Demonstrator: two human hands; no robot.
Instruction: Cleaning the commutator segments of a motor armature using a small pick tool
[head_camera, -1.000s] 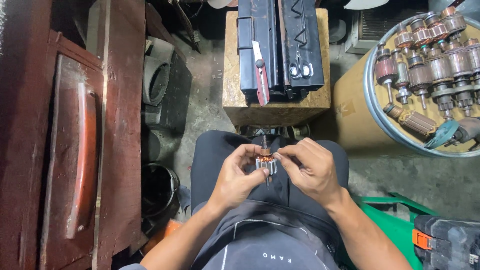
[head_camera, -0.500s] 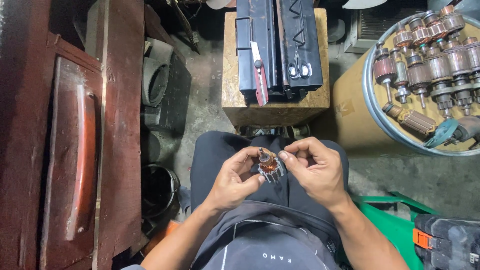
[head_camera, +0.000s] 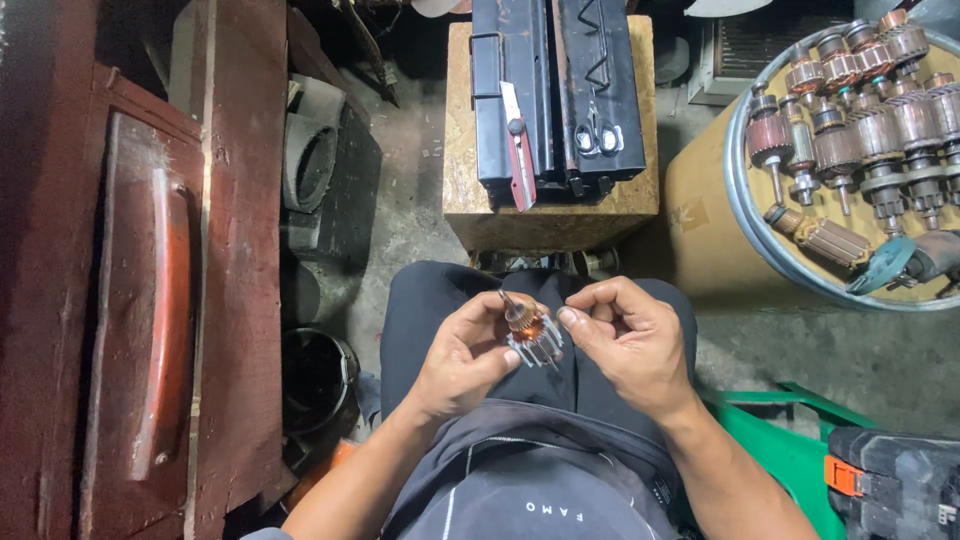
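Concrete workshop floor lies below, and over the person's lap the left hand (head_camera: 462, 358) grasps one small motor armature (head_camera: 528, 330) by its body, while the right hand (head_camera: 628, 345), half curled, pinches just beside it, near one wooden block (head_camera: 550, 215).
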